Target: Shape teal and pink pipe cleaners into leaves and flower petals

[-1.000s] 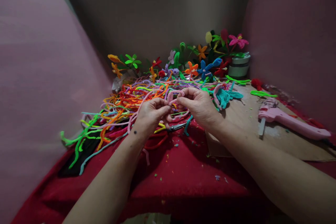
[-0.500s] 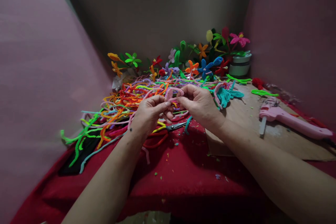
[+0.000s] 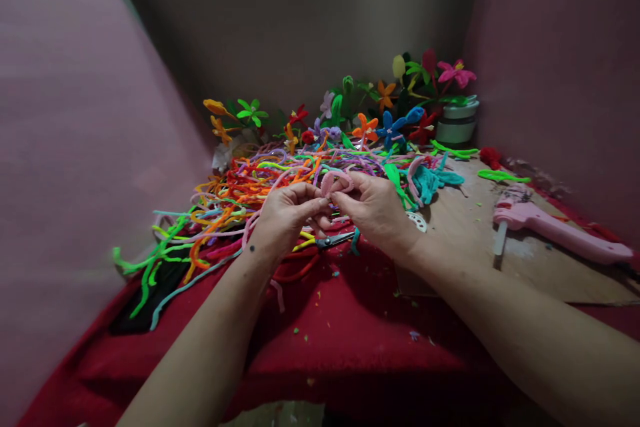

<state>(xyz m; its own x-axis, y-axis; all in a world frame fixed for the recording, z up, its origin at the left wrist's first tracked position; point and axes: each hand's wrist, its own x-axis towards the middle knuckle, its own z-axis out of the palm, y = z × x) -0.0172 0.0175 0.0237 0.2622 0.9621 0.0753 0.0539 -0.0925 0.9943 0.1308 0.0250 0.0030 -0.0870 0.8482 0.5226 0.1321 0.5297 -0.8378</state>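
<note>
A pink pipe cleaner (image 3: pixel 330 181), bent into loops, is pinched between my two hands at the middle of the view. My left hand (image 3: pixel 295 208) grips its lower end between thumb and fingers. From the other side, my right hand (image 3: pixel 367 205) pinches it close to the left fingertips. Just below the hands lie scissors (image 3: pixel 334 240) with yellow handles, their blades pointing right. A heap of colourful pipe cleaners (image 3: pixel 250 193) spreads behind and to the left of my hands.
On the right, a pink glue gun (image 3: pixel 565 230) rests on a cardboard sheet (image 3: pixel 465 240). Turquoise bent pipe cleaners (image 3: pixel 431 180) lie at its edge. Pipe-cleaner flowers (image 3: pixel 393 127) and a pale pot (image 3: pixel 457 123) stand at the back. Scraps dot the red cloth (image 3: pixel 345 333).
My right hand has moved slightly left, closer to the left hand. The pink pipe cleaner's loop now curves round more. A white disc and green pieces beside my right hand have come into sight.
</note>
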